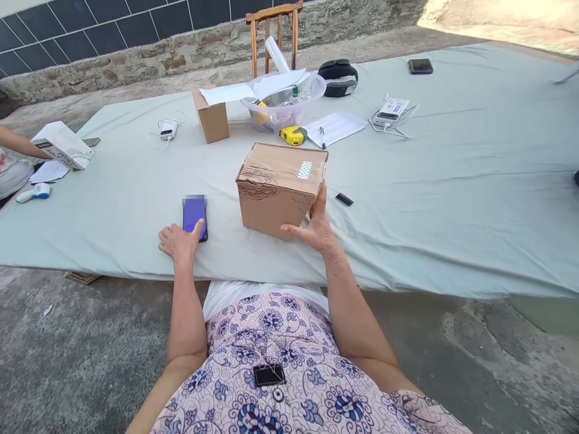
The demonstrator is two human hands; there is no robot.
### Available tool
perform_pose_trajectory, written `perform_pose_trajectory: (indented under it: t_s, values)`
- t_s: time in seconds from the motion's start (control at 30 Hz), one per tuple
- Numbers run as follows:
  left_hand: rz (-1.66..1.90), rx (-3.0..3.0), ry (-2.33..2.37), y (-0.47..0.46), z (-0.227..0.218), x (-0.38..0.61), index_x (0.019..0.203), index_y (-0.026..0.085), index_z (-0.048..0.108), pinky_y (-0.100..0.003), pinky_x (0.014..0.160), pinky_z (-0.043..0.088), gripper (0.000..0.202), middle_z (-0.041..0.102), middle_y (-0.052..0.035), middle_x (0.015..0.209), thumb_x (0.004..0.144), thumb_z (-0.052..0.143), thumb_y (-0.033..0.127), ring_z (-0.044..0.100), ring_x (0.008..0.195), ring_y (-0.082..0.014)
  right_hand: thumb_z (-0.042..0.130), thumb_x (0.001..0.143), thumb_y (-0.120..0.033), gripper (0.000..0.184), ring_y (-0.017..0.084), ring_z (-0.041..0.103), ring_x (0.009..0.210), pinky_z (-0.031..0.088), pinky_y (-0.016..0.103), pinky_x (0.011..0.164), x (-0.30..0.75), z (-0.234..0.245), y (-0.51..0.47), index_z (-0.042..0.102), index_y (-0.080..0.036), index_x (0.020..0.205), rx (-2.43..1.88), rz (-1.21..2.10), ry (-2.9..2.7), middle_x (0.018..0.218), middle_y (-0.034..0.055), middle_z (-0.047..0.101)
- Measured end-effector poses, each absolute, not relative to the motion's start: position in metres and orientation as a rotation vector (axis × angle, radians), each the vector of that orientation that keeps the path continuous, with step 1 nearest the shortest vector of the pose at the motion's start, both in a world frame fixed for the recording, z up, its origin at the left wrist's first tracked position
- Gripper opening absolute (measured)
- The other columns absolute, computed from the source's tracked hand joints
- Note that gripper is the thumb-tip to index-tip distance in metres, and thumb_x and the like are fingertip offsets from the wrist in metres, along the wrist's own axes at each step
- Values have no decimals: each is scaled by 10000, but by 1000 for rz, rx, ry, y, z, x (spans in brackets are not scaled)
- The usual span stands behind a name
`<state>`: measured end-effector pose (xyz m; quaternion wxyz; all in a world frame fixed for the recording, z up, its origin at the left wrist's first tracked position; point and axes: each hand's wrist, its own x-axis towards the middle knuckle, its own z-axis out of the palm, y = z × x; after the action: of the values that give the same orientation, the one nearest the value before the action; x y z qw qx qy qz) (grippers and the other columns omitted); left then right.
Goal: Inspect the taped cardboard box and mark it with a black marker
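A brown cardboard box (pixel 275 205) stands on the cloth-covered table in front of me, with dark scribbled lines and a small patterned sticker on it. My right hand (pixel 314 226) grips its near right corner, thumb on the front face and fingers along the right side. To the left, a phone (pixel 194 212) with a lit blue screen lies on the cloth. My left hand (pixel 181 240) rests at the phone's lower end, its thumb over the screen and its other fingers on the cloth, partly spread. A small black strip (pixel 344 199) lies right of the box.
Behind the box are a yellow tape measure (pixel 293 135), a paper sheet (pixel 337 128) with a pen, a plastic basin (pixel 284 111) and a smaller carton (pixel 212 120). Power banks with cables lie either side. At far left, another person's arm (pixel 20 143) reaches to a white box (pixel 63 144).
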<state>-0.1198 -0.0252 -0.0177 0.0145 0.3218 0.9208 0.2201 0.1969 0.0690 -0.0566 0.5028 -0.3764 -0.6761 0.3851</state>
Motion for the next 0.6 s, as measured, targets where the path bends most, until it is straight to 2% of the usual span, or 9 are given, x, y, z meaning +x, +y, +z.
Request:
perform_pose_trajectory:
  t_s: [0.1,0.23,0.4,0.5,0.6]
  values:
    - [525,1114,2852,-22,-27,-112,1300,98,570,-693,1210,283,766,503,-334,1514,810,736,663,330,1544,-478,932,645,-638,1421,335,280,1634,262,610,1323,196,-58,71,1,-415,1695,-927,913,-1644,1809,64,142]
    - [504,1109,2842,-18,-33,-107,1366,70,496,-692,1228,248,861,458,-353,1552,766,796,611,300,1560,-489,895,707,-623,1253,335,392,1575,340,625,1278,197,-58,73,126,-439,1679,-983,961,-1551,1775,69,264]
    - [602,1099,2837,-14,-33,-103,1346,69,476,-602,1244,274,709,519,-317,1507,816,740,458,361,1538,-434,855,754,-593,1043,343,559,1424,503,618,1142,194,-57,72,317,-417,1630,-1058,1015,-1444,1654,91,467]
    - [644,1082,2853,-13,-32,-97,1331,84,477,-547,1222,319,649,564,-292,1454,803,720,371,454,1472,-411,834,773,-548,946,333,584,1390,531,595,1112,189,-56,72,400,-373,1594,-1076,1019,-1412,1586,101,542]
    - [695,1058,2849,-15,-27,-93,1310,104,487,-543,1179,370,628,596,-276,1405,772,725,327,517,1405,-419,803,787,-535,868,326,607,1362,546,575,1090,184,-55,76,454,-342,1557,-1077,1024,-1365,1560,112,570]
